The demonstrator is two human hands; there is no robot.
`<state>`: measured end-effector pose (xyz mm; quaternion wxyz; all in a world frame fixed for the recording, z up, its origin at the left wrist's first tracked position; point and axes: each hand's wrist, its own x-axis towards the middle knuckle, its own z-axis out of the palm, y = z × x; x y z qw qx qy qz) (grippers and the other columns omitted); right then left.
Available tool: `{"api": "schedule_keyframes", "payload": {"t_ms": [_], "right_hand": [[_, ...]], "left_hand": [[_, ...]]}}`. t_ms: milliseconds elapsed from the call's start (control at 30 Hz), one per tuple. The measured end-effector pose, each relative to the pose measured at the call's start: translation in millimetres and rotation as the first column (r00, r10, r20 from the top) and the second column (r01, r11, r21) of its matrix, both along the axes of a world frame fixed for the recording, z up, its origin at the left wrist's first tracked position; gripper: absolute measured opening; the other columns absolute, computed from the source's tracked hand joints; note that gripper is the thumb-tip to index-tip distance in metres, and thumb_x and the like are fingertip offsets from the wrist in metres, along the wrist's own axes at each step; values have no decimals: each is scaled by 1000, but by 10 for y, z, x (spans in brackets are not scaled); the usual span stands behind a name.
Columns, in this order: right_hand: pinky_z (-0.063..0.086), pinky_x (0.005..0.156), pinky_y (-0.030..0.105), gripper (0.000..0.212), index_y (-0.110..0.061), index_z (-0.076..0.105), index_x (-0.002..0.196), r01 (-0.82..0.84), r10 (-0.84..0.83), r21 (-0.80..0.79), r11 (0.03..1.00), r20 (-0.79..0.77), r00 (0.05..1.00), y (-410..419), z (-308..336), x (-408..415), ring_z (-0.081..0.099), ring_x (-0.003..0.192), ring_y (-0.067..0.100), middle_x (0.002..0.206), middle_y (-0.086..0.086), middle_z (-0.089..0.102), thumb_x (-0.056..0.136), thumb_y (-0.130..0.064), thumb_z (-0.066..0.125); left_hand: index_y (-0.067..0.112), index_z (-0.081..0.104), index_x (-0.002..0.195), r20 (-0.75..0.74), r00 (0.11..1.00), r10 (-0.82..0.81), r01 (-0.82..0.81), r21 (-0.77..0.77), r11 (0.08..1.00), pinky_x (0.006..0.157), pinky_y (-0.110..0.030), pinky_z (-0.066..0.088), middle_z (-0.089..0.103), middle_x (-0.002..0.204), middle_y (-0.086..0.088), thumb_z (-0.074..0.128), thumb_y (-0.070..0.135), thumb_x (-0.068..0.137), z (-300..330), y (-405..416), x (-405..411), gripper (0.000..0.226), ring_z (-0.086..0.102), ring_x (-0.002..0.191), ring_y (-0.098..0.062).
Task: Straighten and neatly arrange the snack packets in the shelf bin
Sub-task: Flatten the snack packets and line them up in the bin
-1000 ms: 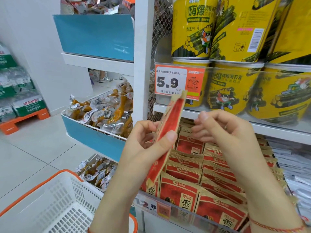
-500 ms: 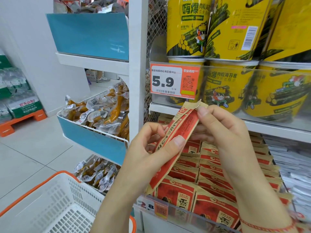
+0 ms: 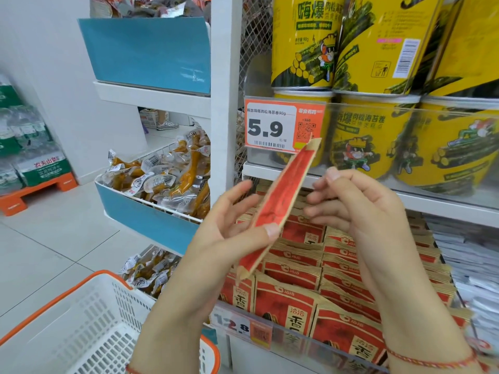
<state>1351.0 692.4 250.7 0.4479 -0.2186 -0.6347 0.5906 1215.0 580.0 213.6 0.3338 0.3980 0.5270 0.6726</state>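
Note:
My left hand (image 3: 229,230) holds a red and tan snack packet (image 3: 283,201) edge-on, thumb pressed on its near face and fingers behind it. The packet tilts up to the right, its top corner in front of the 5.9 price tag (image 3: 272,125). My right hand (image 3: 351,211) is just right of the packet with fingers loosely curled, not touching it. Below both hands, rows of the same red packets (image 3: 310,273) stand in the shelf bin behind a clear front lip (image 3: 297,344).
Yellow seaweed-roll tubs (image 3: 378,139) fill the shelf above. A white post (image 3: 224,103) separates blue bins of vacuum-packed chicken feet (image 3: 167,179) on the left. An orange-rimmed white basket (image 3: 89,327) sits at lower left. White packets (image 3: 475,260) lie right of the bin.
My right hand has let go of the packet's top and drawn slightly away. The packet now stands straighter in my left hand.

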Motion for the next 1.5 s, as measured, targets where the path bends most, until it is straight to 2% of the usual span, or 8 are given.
{"api": "schedule_keyframes", "payload": {"t_ms": [100, 167, 267, 300, 367, 567, 867, 1500], "right_hand": [[56, 64, 26, 24, -10, 68, 80, -106, 100, 39, 994, 135, 986, -20, -11, -10, 67, 61, 15, 73, 5, 71, 89, -28, 55], [56, 66, 27, 28, -12, 70, 81, -194, 172, 82, 978, 223, 959, -49, -21, -23, 68, 63, 15, 76, 6, 72, 84, -36, 56], [57, 70, 26, 34, -18, 71, 84, -348, 283, 126, 929, 363, 888, -93, -52, -46, 70, 70, 14, 81, -1, 73, 75, -48, 56], [57, 72, 26, 35, -21, 71, 84, -386, 306, 135, 913, 401, 863, -105, -67, -54, 70, 72, 12, 83, -3, 73, 74, -51, 56], [55, 78, 30, 35, -26, 70, 84, -421, 315, 158, 893, 449, 836, -115, -97, -74, 70, 75, 9, 86, -6, 73, 73, -56, 55], [54, 75, 26, 30, -28, 70, 81, -429, 326, 187, 884, 412, 851, -98, -124, -106, 68, 75, 9, 83, -4, 73, 70, -55, 62], [55, 83, 39, 22, -28, 70, 76, -469, 328, 222, 854, 469, 820, -89, -158, -109, 67, 82, 14, 79, -6, 71, 80, -48, 63], [50, 82, 51, 20, -24, 67, 78, -476, 234, 328, 816, 566, 791, 1, -169, -46, 64, 81, 23, 80, 1, 68, 94, -30, 57]], "left_hand": [[32, 47, 139, 224, 975, -5, -4, 39, 999, 74, -31, 57, 71, 118, -3, 80, 29, 49, 34, -8, -68, 96, 71, 100, -23], [11, 44, 143, 112, 986, -126, 120, 65, 991, 62, -15, 53, 76, 82, -3, 78, 20, 54, 2, -105, -139, 96, 73, 73, -8], [3, 69, 85, 181, 983, -23, 10, 75, 997, 72, -5, 46, 51, 32, 8, 91, 10, 55, -87, -266, -289, 38, 55, 40, 11], [9, 72, 75, 128, 991, -34, 29, 44, 999, 90, -20, 51, 60, 42, 4, 96, 17, 39, -67, -244, -295, 44, 60, 46, 4], [7, 76, 94, 218, 968, -122, 89, 158, 983, 90, -41, 54, 71, 86, -10, 91, 26, 36, 19, -164, -272, 62, 69, 78, -18], [20, 35, 150, 327, 945, -20, -60, 232, 971, 75, -29, 57, 64, 128, -11, 95, 32, 49, 10, 2, -133, 118, 67, 103, -21], [34, 28, 151, 335, 910, 244, -334, 245, 910, 77, -23, 57, 61, 131, -6, 75, 13, 62, -26, 140, -11, 103, 66, 112, -13], [31, 29, 150, 281, 936, 209, -278, 232, 932, 94, -38, 51, 63, 130, -8, 74, 10, 64, -107, 204, -12, 100, 65, 114, -16]]}}
